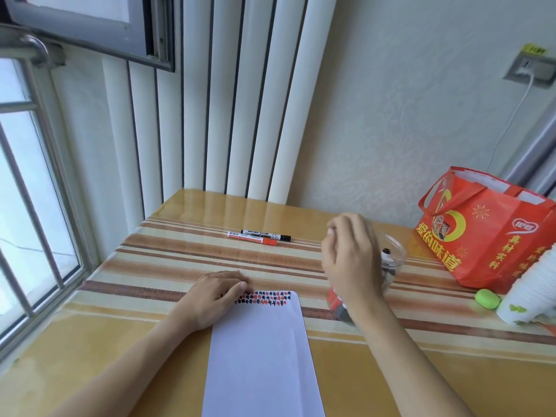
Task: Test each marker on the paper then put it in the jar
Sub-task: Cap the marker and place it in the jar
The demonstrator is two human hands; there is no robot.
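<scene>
A white sheet of paper (261,350) lies on the table in front of me, with rows of red and black marks along its far edge. My left hand (215,296) presses flat on the paper's far left corner. My right hand (350,260) hovers over a clear jar (391,260) that holds several markers; its fingers are loosely curled and nothing shows in them. Two capped markers lie side by side farther back: a black one (266,235) and a red one (252,238).
A red gift bag (487,236) stands at the right. Beside it are a green oval object (487,299) and a stack of paper cups (529,296). A window lies to the left, a white radiator and wall behind the striped table (180,266).
</scene>
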